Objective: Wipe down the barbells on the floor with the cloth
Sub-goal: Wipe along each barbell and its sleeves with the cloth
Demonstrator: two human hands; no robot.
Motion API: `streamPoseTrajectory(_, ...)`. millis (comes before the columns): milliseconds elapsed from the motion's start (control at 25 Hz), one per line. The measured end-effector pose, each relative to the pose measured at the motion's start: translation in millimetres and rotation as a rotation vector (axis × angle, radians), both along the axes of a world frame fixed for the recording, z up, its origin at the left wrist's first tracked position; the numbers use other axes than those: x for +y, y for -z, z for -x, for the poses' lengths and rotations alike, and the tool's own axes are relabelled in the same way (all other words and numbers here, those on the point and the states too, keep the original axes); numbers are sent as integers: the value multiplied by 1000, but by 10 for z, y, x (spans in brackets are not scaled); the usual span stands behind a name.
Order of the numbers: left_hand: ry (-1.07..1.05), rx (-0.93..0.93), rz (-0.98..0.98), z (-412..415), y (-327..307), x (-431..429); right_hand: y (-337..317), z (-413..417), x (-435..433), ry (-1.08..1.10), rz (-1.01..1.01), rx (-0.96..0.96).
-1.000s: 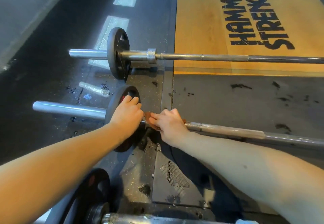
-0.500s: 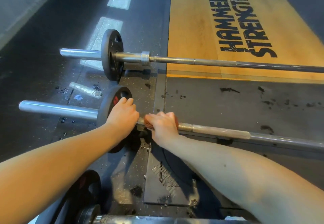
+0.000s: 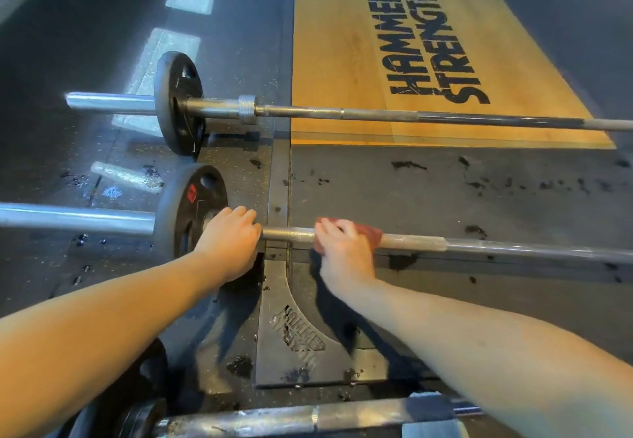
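Observation:
Three barbells lie on the floor. The middle barbell (image 3: 479, 245) runs left to right with a black plate (image 3: 185, 208) near its left end. My left hand (image 3: 229, 239) grips the bar's collar right beside that plate. A little to the right, my right hand (image 3: 342, 249) holds a reddish-brown cloth (image 3: 371, 233) wrapped over the shaft. The far barbell (image 3: 376, 115) lies parallel behind it with its own black plate (image 3: 178, 105). A near barbell (image 3: 274, 418) shows along the bottom edge.
A wooden platform (image 3: 335, 60) with black lettering lies behind the far barbell. Dark rubber flooring (image 3: 445, 191) with scuffs lies between the bars. A black metal plate (image 3: 298, 334) with a logo sits under my forearms. Another black plate (image 3: 144, 379) is at the bottom left.
My right hand has slid the cloth to the right along the middle barbell's shaft, away from my left hand. My left hand stays by the plate.

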State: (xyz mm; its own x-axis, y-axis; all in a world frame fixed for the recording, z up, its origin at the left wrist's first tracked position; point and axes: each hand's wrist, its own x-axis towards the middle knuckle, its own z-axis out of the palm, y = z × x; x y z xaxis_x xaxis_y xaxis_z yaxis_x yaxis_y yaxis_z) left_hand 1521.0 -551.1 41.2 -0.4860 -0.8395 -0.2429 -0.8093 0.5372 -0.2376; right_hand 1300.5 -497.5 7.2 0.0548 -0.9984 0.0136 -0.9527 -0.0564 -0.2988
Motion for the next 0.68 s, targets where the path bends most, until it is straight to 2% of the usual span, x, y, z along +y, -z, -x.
streamPoseTrajectory(80,-30,48,1,-16,31,54,-7,-285,-163,-26,-49,-18)
streamPoseTrajectory(200,-41,64,10,4,38,108,62,282,-86,-186,-41,14)
streamPoseTrajectory(360,-61,53,6,111,29,185,128,1301,350,20,-32,-17)
streamPoseTrajectory(520,-74,77,28,151,-3,170,104,630,195,209,-9,-98)
streamPoseTrajectory(600,-59,139,12,247,9,171,91,310,151,141,-22,-118)
streamPoseTrajectory(680,-29,155,-27,321,55,199,113,515,165,-37,-6,-120)
